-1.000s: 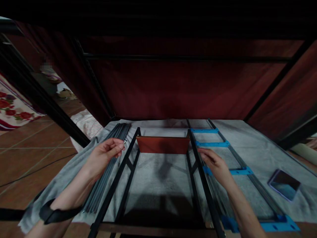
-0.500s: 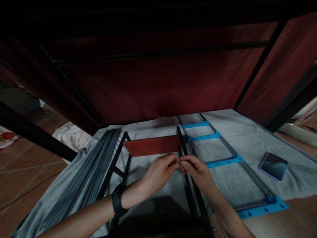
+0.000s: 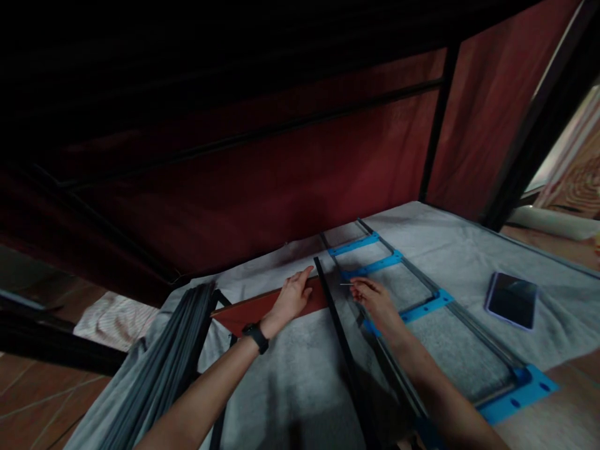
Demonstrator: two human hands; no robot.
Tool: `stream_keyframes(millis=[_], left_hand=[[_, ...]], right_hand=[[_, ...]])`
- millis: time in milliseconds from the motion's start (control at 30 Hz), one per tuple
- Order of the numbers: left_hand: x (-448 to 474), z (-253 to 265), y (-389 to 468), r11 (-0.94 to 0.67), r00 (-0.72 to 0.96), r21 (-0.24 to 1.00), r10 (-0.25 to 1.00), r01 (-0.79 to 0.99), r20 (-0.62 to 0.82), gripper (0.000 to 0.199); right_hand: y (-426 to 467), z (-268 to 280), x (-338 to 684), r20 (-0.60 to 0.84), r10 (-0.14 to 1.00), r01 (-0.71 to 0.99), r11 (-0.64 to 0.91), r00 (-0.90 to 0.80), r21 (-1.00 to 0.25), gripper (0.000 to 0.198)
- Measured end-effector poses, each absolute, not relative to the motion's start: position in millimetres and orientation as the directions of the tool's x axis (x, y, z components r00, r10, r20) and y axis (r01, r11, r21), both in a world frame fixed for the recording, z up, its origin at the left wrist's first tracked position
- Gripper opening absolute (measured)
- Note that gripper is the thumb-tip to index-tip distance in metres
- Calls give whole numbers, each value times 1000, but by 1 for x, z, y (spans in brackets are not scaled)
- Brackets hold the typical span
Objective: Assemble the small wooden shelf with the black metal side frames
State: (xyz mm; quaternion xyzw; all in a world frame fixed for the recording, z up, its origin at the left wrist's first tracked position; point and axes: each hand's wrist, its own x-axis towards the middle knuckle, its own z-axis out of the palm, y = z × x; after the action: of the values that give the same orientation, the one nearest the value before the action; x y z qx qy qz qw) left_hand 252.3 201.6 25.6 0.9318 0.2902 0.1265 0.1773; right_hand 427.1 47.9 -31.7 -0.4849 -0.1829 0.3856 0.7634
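My left hand [image 3: 291, 299], with a dark watch on the wrist, lies against the reddish-brown board [image 3: 234, 315], fingers stretched towards its upper edge. The board spans a black metal frame [image 3: 336, 312]. Just right of the frame's long bar, my right hand [image 3: 372, 297] is closed in a pinch on a thin, shiny metal rod [image 3: 345, 284] that points left towards the bar. The rod is too small for me to tell its exact kind.
Grey tubes [image 3: 169, 350] lie bundled at left on a pale cloth [image 3: 290, 375]. A rack of metal rails with blue crosspieces [image 3: 429, 306] lies at right, beside a phone [image 3: 512, 300]. Dark posts and a red panel [image 3: 290, 181] stand behind; tiled floor [image 3: 32, 400] shows at left.
My hands were together over the frame and have parted. The left has gone forward onto the board; the right has kept the thin metal rod. The view has turned to the right.
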Motion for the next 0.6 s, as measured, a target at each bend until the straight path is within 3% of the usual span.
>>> stream_keyframes(millis=[200,367,600], left_hand=[[270,23,215,-815,889,390,458,428,-18,62],[277,28,227,-815,926,460,375,352,-44,54],[277,23,230,-755,910,541,412,369,-45,51]], right_hand=[[85,-40,427,-133,758,-483,261,639,-836,37],[104,-40,424,-137,782,-528,270,608,-805,38],[110,-44,418,-101,807,-526,279,582,-803,36]])
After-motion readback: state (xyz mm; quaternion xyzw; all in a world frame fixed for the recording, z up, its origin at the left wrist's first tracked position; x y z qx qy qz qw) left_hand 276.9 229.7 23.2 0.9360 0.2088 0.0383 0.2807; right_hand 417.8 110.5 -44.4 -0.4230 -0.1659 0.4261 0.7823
